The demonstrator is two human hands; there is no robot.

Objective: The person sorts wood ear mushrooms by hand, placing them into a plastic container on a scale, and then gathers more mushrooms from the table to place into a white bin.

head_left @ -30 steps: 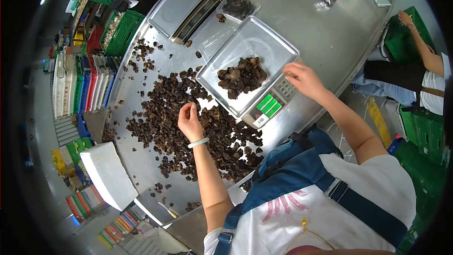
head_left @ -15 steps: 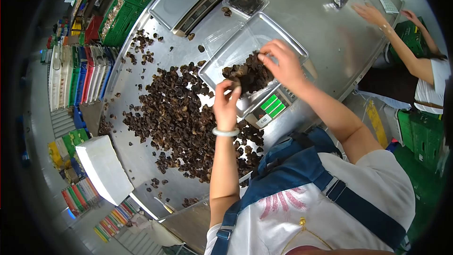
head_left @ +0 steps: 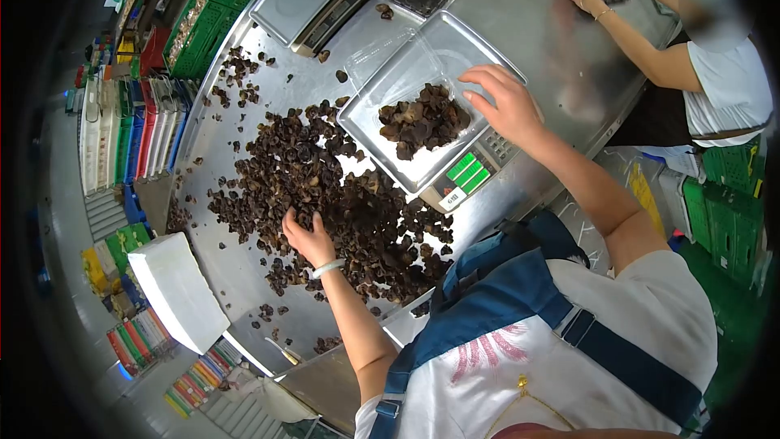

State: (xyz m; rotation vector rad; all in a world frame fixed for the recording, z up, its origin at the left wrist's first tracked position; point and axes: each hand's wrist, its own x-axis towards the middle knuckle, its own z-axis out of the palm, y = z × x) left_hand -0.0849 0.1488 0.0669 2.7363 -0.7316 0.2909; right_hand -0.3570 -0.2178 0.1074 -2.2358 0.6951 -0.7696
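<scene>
The dark brown, wrinkled dried pieces [head_left: 341, 195] are lying heaped on the steel counter [head_left: 520, 32], with some in the clear plastic tray [head_left: 382, 89] on the scale [head_left: 471, 171]. They are appearing light, brittle and loose, best scooped from beneath with cupped fingers. The left hand [head_left: 305, 237], at the tray half a second ago, is now resting on the heap with its grip loosely spread, while the right hand [head_left: 505, 104] is hovering at the tray's edge, grip spread and empty.

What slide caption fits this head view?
Left hand in the dark mushroom pile on a steel table, right hand at the edge of the filled tray on the scale.
</scene>
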